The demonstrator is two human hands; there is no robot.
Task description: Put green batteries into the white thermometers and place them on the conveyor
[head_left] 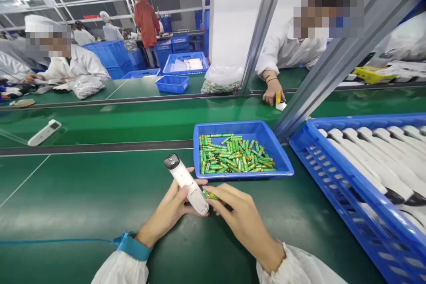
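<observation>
While wrapped closely around a white handheld device (184,182), left hand (163,213) beside right hand (242,224), pinched narrowly on one green battery (210,195) at the device's lower end; many loose batteries (233,155) remaining in a blue tray (246,126), more white devices (369,159) racked in a blue crate (333,177) at right.

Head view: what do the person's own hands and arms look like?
The left hand and right hand are bare. Both arms wear white sleeves; the left sleeve has a blue cuff trailing a thin blue cord; the right sleeve is gathered.
</observation>
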